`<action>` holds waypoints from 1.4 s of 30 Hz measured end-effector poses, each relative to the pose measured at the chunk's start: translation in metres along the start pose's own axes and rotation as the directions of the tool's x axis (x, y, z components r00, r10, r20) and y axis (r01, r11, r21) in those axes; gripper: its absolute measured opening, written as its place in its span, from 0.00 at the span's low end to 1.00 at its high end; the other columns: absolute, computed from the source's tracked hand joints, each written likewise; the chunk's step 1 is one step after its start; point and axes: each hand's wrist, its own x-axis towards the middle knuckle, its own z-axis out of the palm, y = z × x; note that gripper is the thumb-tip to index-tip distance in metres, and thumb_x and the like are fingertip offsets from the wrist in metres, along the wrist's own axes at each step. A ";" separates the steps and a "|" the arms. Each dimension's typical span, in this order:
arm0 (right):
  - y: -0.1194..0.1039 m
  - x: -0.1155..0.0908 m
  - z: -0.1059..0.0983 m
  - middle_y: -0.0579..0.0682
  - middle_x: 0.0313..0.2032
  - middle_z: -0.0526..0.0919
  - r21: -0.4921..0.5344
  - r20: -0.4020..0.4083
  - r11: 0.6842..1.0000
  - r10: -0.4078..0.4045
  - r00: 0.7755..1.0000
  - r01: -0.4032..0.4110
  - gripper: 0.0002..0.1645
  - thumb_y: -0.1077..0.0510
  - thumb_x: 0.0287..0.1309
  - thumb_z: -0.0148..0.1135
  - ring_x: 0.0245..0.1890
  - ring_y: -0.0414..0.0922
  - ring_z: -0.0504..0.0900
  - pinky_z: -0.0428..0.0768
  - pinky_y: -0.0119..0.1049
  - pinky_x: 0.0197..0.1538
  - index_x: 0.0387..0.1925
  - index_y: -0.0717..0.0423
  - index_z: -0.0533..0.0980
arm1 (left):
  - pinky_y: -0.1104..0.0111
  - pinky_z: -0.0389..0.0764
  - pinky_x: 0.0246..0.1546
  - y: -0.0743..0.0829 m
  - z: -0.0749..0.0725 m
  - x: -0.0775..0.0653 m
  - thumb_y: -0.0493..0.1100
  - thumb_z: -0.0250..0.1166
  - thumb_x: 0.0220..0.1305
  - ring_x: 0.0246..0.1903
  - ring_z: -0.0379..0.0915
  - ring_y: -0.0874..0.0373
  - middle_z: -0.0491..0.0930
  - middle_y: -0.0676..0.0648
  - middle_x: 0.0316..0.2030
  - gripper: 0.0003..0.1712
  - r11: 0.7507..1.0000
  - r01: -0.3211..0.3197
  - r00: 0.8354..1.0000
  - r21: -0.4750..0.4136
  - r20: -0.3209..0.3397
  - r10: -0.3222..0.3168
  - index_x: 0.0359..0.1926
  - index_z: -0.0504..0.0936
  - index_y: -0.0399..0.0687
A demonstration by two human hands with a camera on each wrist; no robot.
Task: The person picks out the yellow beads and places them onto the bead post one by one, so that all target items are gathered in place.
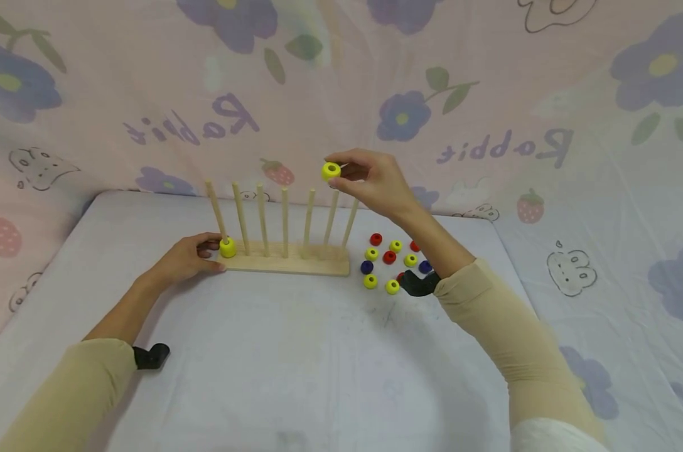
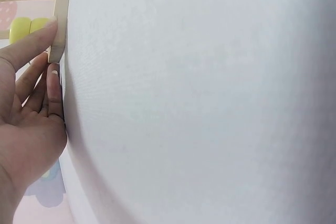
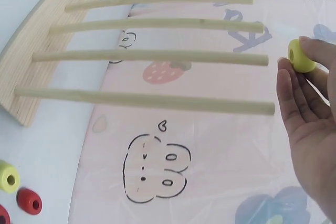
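Head view: right hand pinches a yellow bead above the rack's right half; left hand grips the left end of the wooden base, beside yellow beads on the leftmost peg, with loose beads lying right of the base. Left wrist view: thumb against the base's edge. Right wrist view: held bead near the peg tips, apart from them.

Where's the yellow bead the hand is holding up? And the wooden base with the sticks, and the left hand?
Held yellow bead (image 3: 303,58): right wrist view, on its rounded side.
Wooden base (image 1: 275,252): head view, on its bare top.
Left hand (image 1: 186,258): head view, middle of the hand.
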 end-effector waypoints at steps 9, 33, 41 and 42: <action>-0.005 0.016 0.017 0.53 0.46 0.86 0.042 0.041 0.999 -0.032 0.999 0.030 0.19 0.64 0.58 0.70 0.41 0.44 0.85 0.84 0.35 0.48 0.52 0.64 0.81 | 0.49 0.66 0.63 -0.002 0.000 -0.001 0.43 0.75 0.58 0.59 0.65 0.39 0.68 0.32 0.64 0.47 1.000 0.008 1.000 -0.007 0.000 -0.008 0.73 0.61 0.36; -0.023 0.053 0.058 0.51 0.47 0.86 0.086 0.137 0.996 -0.043 0.990 0.031 0.20 0.63 0.61 0.68 0.40 0.39 0.86 0.83 0.31 0.47 0.55 0.63 0.80 | 0.50 0.65 0.63 0.000 0.000 0.000 0.41 0.74 0.58 0.59 0.65 0.39 0.68 0.31 0.64 0.46 1.000 0.000 1.000 -0.008 0.003 0.000 0.73 0.61 0.35; -0.029 0.063 0.068 0.49 0.47 0.86 0.069 0.150 0.997 -0.036 0.988 0.026 0.20 0.60 0.62 0.68 0.40 0.37 0.86 0.83 0.30 0.46 0.55 0.60 0.81 | 0.50 0.66 0.63 -0.001 0.000 0.000 0.43 0.74 0.58 0.59 0.65 0.39 0.68 0.32 0.63 0.47 1.000 0.001 1.000 -0.009 0.003 -0.001 0.72 0.61 0.36; -0.030 0.064 0.069 0.48 0.47 0.86 0.070 0.156 0.997 -0.020 0.988 0.009 0.20 0.60 0.62 0.68 0.41 0.37 0.86 0.82 0.30 0.46 0.55 0.59 0.81 | 0.50 0.66 0.62 -0.001 -0.001 0.001 0.43 0.74 0.58 0.59 0.66 0.40 0.69 0.32 0.63 0.47 1.000 0.000 1.000 -0.007 0.002 0.000 0.73 0.61 0.36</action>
